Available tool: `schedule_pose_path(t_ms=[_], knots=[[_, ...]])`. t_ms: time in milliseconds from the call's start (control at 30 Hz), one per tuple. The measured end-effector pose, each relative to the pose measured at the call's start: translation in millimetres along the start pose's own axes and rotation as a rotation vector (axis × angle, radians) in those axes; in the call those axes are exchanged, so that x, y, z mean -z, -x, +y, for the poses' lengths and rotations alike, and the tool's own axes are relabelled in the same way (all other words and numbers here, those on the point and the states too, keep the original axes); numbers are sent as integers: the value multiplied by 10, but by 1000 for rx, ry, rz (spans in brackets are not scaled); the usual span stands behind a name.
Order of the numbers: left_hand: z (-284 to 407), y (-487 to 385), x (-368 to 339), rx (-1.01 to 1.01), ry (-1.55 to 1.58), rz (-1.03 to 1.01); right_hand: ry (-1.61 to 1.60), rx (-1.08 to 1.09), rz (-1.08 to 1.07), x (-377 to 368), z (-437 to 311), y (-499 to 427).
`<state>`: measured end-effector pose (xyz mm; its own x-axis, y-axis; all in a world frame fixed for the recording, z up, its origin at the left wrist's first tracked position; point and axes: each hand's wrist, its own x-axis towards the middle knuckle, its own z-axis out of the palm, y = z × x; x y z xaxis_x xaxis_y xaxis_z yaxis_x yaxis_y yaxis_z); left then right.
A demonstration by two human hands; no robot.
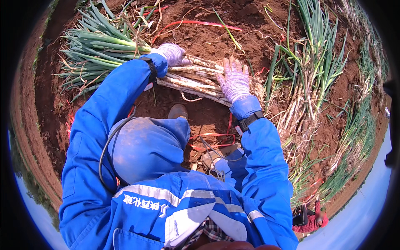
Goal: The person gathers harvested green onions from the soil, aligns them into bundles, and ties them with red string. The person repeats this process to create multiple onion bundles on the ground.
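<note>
A bundle of long green onions (pixel 193 78) lies crosswise on the brown soil, green leaves towards the left and pale stalks and roots towards the right. My left hand (pixel 170 54), in a white and purple knit glove, rests around the stalks just where the leaves begin; its fingertips are partly hidden. Near the root end, my right hand (pixel 233 78) in a matching glove lies spread over the stalks, its fingers apart and pointing away from me. Whether the left fingers are closed tightly is hard to see. A red plastic strap (pixel 200 22) lies on the soil beyond the bundle.
More loose green onions (pixel 303 90) lie in a heap at the right, with a long row (pixel 359 137) farther right. A red strap loop (pixel 215 135) lies by my boots (pixel 178 112). Another person (pixel 309 221) in red is at the lower right.
</note>
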<state>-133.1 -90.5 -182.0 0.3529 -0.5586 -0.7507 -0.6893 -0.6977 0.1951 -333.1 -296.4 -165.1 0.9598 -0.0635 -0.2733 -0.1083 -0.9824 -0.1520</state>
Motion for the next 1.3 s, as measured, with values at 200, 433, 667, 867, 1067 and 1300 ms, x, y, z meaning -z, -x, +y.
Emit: schedule_pose_path(t_ms=[200,433,667,867,1067,1300], knots=[[-68,-91,-67,-29,-9,8,22,-123,-309,-205,-48,-62],[-215,84,32,34,32,-5,-13,-189,-314,-241,-23,-196],[-453,695,-118,16,-79,249,2,-183,-319,-200,-57,-120],[-659,1174,-167,197,-117,307,3,-176,-309,-210,-56,-115],[-995,1052,30,183,-142,207,-8,-176,-262,-254,-56,-115],[-1207,725,166,289,37,54,13,-173,-232,-301,-66,-76]])
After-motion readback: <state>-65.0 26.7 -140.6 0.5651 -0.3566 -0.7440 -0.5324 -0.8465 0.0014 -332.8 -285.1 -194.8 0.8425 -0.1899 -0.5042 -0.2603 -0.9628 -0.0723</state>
